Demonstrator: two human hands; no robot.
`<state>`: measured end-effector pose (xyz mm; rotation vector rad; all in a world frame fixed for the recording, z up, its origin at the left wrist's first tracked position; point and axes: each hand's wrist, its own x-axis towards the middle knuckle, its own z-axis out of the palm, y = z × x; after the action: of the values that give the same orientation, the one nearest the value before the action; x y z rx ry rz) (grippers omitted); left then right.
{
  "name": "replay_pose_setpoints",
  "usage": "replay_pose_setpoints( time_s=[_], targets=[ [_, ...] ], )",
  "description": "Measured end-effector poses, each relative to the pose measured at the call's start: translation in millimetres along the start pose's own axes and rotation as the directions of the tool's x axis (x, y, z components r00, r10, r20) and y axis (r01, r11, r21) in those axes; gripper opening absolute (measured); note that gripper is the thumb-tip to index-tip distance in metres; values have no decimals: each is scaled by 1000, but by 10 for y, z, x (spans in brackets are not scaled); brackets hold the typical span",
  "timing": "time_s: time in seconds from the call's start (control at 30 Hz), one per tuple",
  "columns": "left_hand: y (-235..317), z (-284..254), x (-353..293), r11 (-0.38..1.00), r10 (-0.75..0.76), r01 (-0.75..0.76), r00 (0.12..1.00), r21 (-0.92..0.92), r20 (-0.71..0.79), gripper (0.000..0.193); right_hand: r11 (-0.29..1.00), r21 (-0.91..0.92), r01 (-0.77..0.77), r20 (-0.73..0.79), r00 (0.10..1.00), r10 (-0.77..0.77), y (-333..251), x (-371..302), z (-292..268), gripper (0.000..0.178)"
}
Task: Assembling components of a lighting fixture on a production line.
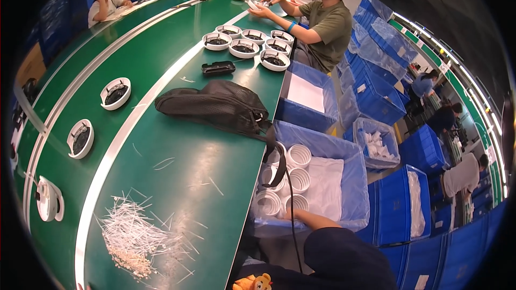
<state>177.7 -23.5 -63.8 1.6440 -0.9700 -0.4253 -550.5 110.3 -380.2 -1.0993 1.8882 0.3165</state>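
At five o'clock, our right hand reaches into the blue bin, close by the white rings; its fingers are hidden, so we cannot tell how far they open or what they hold. Our left hand shows too little to judge. The rings sit grouped in stacks, probably to save room, and the plastic lining likely guards against scuffs. Toward seven o'clock, white strips lie heaped on our bench, seemingly for easy reach.

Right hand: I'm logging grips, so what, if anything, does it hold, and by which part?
Cannot be told: the right hand is at a stack of white rings, its grip hidden.
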Motion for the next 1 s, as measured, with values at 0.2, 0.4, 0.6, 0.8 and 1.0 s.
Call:
replay_pose_setpoints(
  time_s=[0.2, 0.4, 0.6, 0.8, 1.0],
  targets=[
    [40, 47, -1, 998, 13, -18, 996, 58, 88, 52, 992, -43, -121, 23, 992, 122, 87, -178, -100, 68],
    [307, 162, -135, 995, -78, 80, 996, -59, 37, 49, 996, 16, -91, -242, 966, 92, -206, -1390, -947, 90],
    [113, 84, -90, 998, -53, 56, 996, -36, 72, 42, 938, -12, -346, -716, 658, 233, -842, -2453, -1912, 66],
    [19, 144, -50, 999, -1, 6, 995, -43, 102, 45, 806, -247, 538, -959, -255, -124, -2419, -2861, -2726, 38],
    [-146, 76, -53, 994, 36, -22, 989, -103, 143, 45, -520, 769, 373, -627, 602, -495, -4166, -1808, -2865, 16]
  ],
)
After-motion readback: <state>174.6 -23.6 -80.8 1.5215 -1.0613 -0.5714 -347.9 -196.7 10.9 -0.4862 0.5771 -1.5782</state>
